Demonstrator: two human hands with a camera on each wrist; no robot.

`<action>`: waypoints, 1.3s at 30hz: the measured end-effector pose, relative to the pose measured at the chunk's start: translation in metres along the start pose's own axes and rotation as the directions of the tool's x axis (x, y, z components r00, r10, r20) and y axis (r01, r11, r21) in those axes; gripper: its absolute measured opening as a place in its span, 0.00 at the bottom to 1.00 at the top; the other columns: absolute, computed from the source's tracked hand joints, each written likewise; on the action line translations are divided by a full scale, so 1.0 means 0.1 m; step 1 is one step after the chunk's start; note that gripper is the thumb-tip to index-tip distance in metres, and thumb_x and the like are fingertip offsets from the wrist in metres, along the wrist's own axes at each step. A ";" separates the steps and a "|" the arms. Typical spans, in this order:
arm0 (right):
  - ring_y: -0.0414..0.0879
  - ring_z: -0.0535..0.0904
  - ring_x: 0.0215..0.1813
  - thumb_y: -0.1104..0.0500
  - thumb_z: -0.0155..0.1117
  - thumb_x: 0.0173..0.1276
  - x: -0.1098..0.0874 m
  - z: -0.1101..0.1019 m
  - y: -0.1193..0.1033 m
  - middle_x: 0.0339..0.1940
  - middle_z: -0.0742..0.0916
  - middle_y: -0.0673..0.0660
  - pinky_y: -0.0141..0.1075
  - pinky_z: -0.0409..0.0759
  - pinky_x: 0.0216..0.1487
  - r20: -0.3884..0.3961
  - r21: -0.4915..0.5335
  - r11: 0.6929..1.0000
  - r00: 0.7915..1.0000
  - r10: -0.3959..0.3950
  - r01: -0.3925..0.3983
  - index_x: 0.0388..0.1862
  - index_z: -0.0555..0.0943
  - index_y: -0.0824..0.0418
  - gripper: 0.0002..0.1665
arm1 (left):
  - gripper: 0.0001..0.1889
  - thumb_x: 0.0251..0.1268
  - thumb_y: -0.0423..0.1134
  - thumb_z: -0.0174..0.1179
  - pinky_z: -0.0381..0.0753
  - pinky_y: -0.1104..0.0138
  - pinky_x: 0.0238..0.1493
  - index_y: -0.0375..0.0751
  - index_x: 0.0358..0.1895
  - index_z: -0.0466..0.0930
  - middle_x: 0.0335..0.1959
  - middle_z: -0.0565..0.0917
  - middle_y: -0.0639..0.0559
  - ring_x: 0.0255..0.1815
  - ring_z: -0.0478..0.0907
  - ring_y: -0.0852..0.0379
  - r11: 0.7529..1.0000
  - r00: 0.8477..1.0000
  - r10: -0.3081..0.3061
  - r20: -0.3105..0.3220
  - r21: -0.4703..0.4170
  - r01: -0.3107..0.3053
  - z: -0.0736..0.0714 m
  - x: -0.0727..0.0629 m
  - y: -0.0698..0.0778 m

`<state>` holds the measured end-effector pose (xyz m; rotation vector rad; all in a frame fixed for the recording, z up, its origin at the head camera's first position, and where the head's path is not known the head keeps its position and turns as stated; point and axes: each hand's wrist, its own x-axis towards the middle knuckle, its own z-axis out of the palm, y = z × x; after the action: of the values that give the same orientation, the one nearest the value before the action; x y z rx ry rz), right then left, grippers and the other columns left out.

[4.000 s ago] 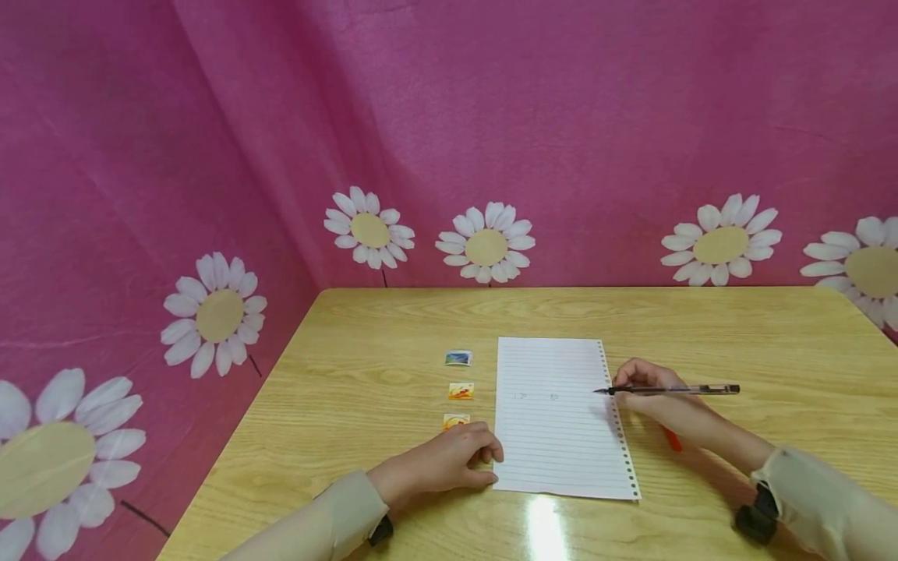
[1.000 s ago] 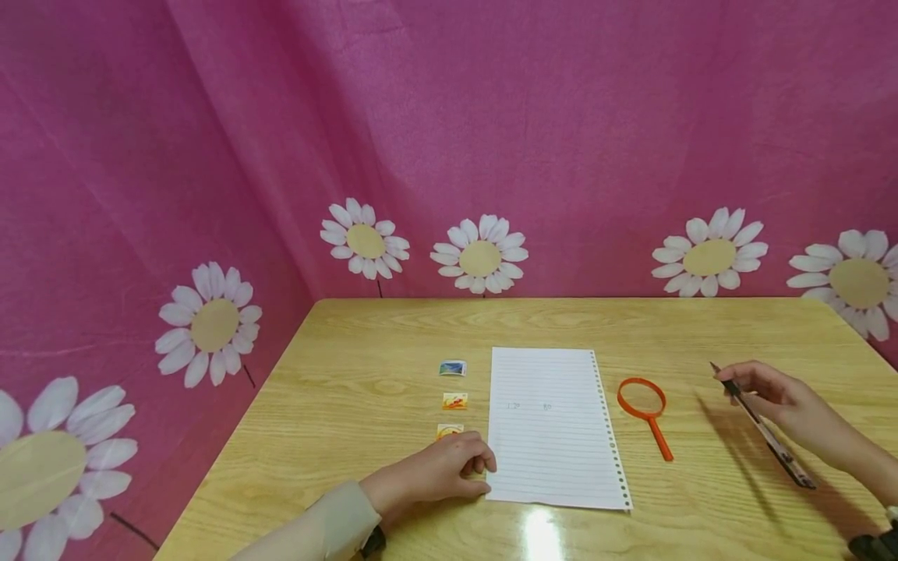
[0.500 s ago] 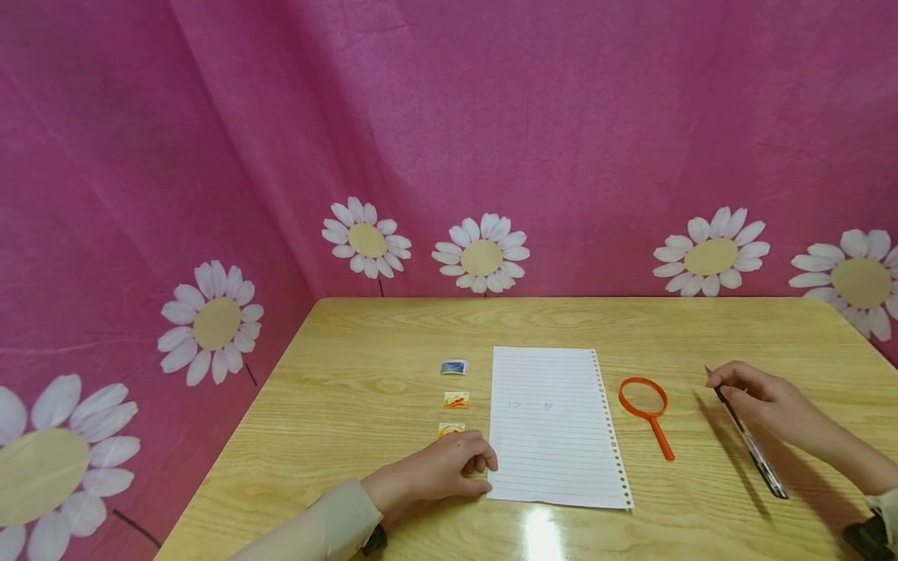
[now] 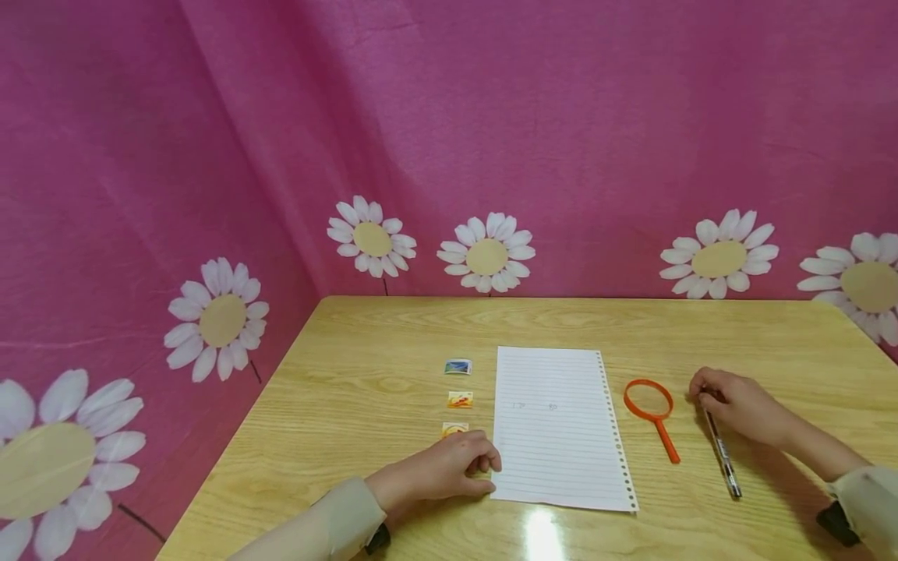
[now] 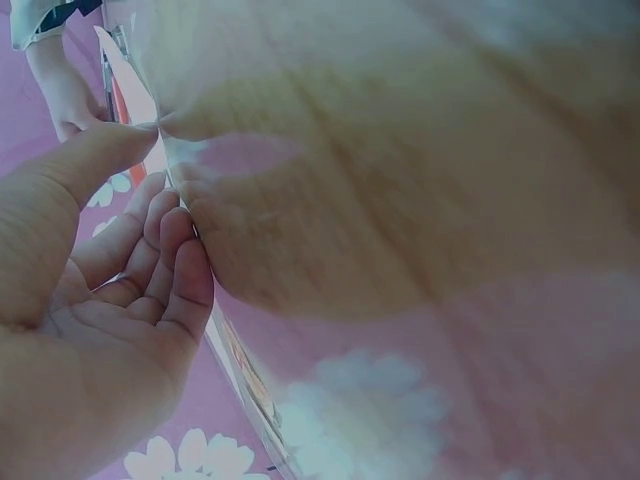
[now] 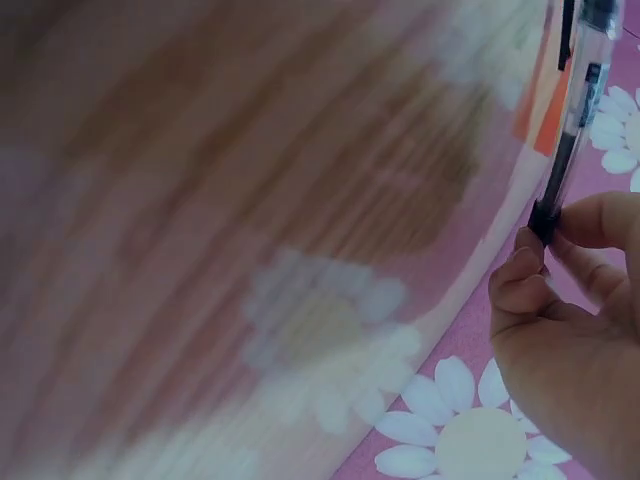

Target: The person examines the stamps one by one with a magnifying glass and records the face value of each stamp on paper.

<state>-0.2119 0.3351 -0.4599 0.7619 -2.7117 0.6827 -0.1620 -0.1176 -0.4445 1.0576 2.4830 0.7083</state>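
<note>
1. Here comes the right hand (image 4: 740,407), in from farther out to the right over the last half second, bringing the pen (image 4: 721,456) just beside the magnifying glass (image 4: 666,441).
2. It pinches the pen near the writing end, thumb against fingertips; the far end points back toward the person. Lying on the table (image 4: 379,366) or a touch above it? Hard to be sure from this angle.
3. Four seconds ago that nib was over the lined paper (image 4: 557,452); now it's well clear, so the writing looks paused, I'd judge, with faint marks on the sheet.
4. No change from the left hand (image 4: 445,467): fingers loosely bent, gripping nothing, resting at the paper's lower left edge.
5. The blue slip (image 4: 458,367) hasn't budged, left of the sheet.
</note>
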 end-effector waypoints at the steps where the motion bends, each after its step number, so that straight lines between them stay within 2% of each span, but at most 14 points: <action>1: 0.24 0.65 0.29 0.76 0.63 0.59 0.01 0.01 0.01 0.27 0.81 0.44 0.28 0.68 0.27 -0.005 -0.014 1.000 1.000 -0.016 0.016 0.32 0.76 0.57 0.14 | 0.07 0.64 0.38 0.65 0.67 0.80 0.36 0.44 0.43 0.80 0.34 0.75 0.56 0.30 0.64 0.70 1.000 1.000 -0.001 0.001 0.000 0.001 0.00 0.00 0.00; 7: 0.24 0.63 0.30 0.77 0.66 0.54 0.05 0.09 0.07 0.27 0.78 0.43 0.28 0.67 0.27 -0.027 -0.084 0.985 0.988 -0.151 0.148 0.32 0.76 0.56 0.18 | 0.08 0.64 0.38 0.65 0.67 0.80 0.36 0.44 0.43 0.80 0.34 0.74 0.57 0.30 0.64 0.70 1.000 1.000 -0.008 0.001 -0.014 0.008 0.00 0.00 0.00; 11: 0.25 0.60 0.29 0.70 0.62 0.66 0.05 0.12 0.11 0.26 0.75 0.41 0.27 0.63 0.26 -0.028 -0.095 0.973 0.976 -0.214 0.211 0.33 0.75 0.57 0.09 | 0.08 0.64 0.38 0.65 0.68 0.80 0.36 0.44 0.43 0.80 0.34 0.74 0.58 0.30 0.64 0.70 1.000 1.000 -0.003 -0.001 -0.009 0.003 0.01 0.00 -0.01; 14: 0.25 0.58 0.28 0.67 0.61 0.69 0.03 0.12 0.10 0.25 0.73 0.41 0.26 0.60 0.26 -0.031 -0.088 0.974 0.976 -0.215 0.211 0.35 0.74 0.58 0.07 | 0.07 0.64 0.39 0.65 0.68 0.81 0.37 0.44 0.43 0.80 0.33 0.74 0.58 0.31 0.65 0.71 1.000 1.000 0.008 -0.007 0.017 -0.008 0.02 0.00 0.00; 16: 0.25 0.57 0.27 0.70 0.63 0.65 0.03 0.11 0.07 0.24 0.72 0.40 0.26 0.59 0.26 -0.034 -0.080 0.979 0.981 -0.193 0.190 0.35 0.73 0.57 0.10 | 0.07 0.64 0.39 0.65 0.69 0.81 0.38 0.45 0.43 0.80 0.34 0.74 0.59 0.32 0.66 0.71 0.999 1.000 0.017 -0.022 0.027 -0.017 0.02 -0.01 0.00; 19: 0.25 0.57 0.27 0.76 0.69 0.53 0.03 0.10 0.03 0.23 0.70 0.39 0.25 0.59 0.26 -0.047 -0.081 0.982 0.984 -0.174 0.170 0.36 0.73 0.56 0.20 | 0.07 0.64 0.38 0.64 0.70 0.81 0.40 0.45 0.43 0.80 0.35 0.75 0.58 0.35 0.67 0.71 0.999 0.996 0.037 -0.076 0.035 -0.034 0.02 -0.02 0.00; 21: 0.25 0.58 0.27 0.76 0.70 0.52 0.03 0.09 0.01 0.23 0.69 0.39 0.25 0.60 0.26 -0.059 -0.084 0.983 0.983 -0.171 0.166 0.35 0.73 0.56 0.21 | 0.06 0.65 0.37 0.63 0.71 0.81 0.41 0.44 0.43 0.79 0.35 0.76 0.57 0.36 0.68 0.71 0.999 0.992 0.048 -0.118 0.025 -0.045 0.00 -0.03 -0.01; 24: 0.25 0.59 0.27 0.75 0.71 0.51 0.03 0.07 -0.02 0.24 0.70 0.39 0.25 0.61 0.26 -0.076 -0.098 0.984 0.985 -0.155 0.147 0.33 0.73 0.56 0.20 | 0.07 0.66 0.36 0.63 0.72 0.80 0.41 0.42 0.44 0.79 0.35 0.77 0.54 0.36 0.69 0.69 0.998 0.980 0.067 -0.189 0.025 -0.064 -0.04 -0.02 -0.05; 27: 0.25 0.60 0.26 0.74 0.70 0.53 0.02 0.05 -0.07 0.23 0.72 0.40 0.26 0.62 0.25 -0.082 -0.098 0.991 0.992 -0.095 0.087 0.32 0.73 0.57 0.18 | 0.07 0.66 0.35 0.63 0.71 0.78 0.38 0.40 0.44 0.79 0.34 0.76 0.53 0.34 0.68 0.66 0.998 0.962 0.066 -0.264 0.029 -0.060 -0.09 0.00 -0.12; 31: 0.25 0.61 0.24 0.72 0.67 0.57 0.00 0.05 -0.18 0.22 0.74 0.42 0.27 0.64 0.23 -0.058 -0.066 0.998 0.998 0.002 -0.006 0.31 0.74 0.59 0.12 | 0.07 0.65 0.34 0.63 0.70 0.76 0.35 0.38 0.43 0.79 0.34 0.76 0.52 0.32 0.67 0.64 1.000 0.934 0.022 -0.357 0.009 -0.020 -0.16 0.03 -0.23; 34: 0.26 0.62 0.23 0.71 0.65 0.61 -0.02 0.05 -0.25 0.21 0.75 0.43 0.27 0.66 0.22 -0.016 -0.031 0.997 0.998 0.067 -0.067 0.32 0.74 0.61 0.09 | 0.06 0.65 0.33 0.63 0.69 0.75 0.34 0.37 0.42 0.79 0.34 0.76 0.51 0.31 0.66 0.63 1.000 0.915 -0.006 -0.403 -0.003 0.005 -0.21 0.05 -0.31; 39: 0.26 0.62 0.24 0.70 0.66 0.59 -0.05 0.06 -0.33 0.22 0.75 0.46 0.27 0.66 0.23 -0.004 -0.021 0.995 0.995 0.098 -0.098 0.31 0.74 0.61 0.10 | 0.06 0.64 0.33 0.63 0.68 0.74 0.33 0.38 0.42 0.79 0.33 0.75 0.51 0.31 0.65 0.63 0.997 0.890 -0.071 -0.451 -0.012 0.073 -0.30 0.09 -0.41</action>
<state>-0.1905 0.3094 -0.4544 0.6257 -2.7640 0.6752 -0.2060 -0.1449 -0.4442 0.8711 2.8947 1.0241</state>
